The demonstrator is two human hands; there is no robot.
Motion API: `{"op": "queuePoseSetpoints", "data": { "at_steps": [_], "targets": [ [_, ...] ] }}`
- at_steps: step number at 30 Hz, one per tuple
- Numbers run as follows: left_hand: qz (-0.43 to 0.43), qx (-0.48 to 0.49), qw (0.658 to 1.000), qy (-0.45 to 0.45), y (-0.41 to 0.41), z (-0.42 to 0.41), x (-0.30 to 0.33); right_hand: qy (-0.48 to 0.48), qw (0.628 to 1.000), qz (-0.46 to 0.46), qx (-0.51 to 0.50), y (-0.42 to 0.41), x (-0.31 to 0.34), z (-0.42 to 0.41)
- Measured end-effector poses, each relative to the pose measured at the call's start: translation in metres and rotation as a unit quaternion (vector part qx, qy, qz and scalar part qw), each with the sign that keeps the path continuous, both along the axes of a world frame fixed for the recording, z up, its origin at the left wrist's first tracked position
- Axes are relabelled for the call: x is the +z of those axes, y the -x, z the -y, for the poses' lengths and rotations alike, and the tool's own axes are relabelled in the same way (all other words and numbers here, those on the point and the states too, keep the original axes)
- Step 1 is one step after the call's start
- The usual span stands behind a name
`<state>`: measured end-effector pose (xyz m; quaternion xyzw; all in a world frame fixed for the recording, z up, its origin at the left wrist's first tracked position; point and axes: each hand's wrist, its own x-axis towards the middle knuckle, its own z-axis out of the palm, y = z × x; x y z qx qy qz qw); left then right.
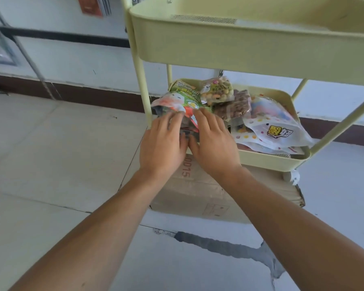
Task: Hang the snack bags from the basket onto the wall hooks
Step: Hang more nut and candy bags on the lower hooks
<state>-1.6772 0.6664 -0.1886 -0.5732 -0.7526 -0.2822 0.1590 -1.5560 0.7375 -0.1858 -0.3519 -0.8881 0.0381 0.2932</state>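
Reaching into the lower basket (267, 158) of a pale yellow cart, the left hand (163, 141) and right hand (213, 141) are both gripping a green and orange snack bag (181, 103). Right of them, a white dotted bag (275, 124) is showing yellow Chinese characters; below, a cardboard box (198, 190) is reading "0015".

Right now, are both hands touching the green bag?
Touching. The head view shows the left hand and right hand with fingers laid on the green bag in the cart's lower basket.

snack bags (229, 106) in lower basket (271, 159) | cardboard box (208, 198) beneath
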Motion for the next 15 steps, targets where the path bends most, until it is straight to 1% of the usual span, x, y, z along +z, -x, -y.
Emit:
{"op": "queuePoseSetpoints", "data": {
  "at_steps": [4,9,15],
  "targets": [
    [-0.034,0.032,0.999,-0.018,0.013,0.009,-0.002,0.025,0.997,0.070,0.022,0.030,0.014,-0.010],
    [-0.055,0.083,0.993,0.069,0.023,0.026,-0.005,0.042,0.986,0.158,0.019,0.046,0.014,-0.027],
    [-0.077,0.106,0.984,0.121,0.033,0.036,0.002,0.040,0.979,0.200,-0.014,0.056,0.013,-0.034]
  ]
}}
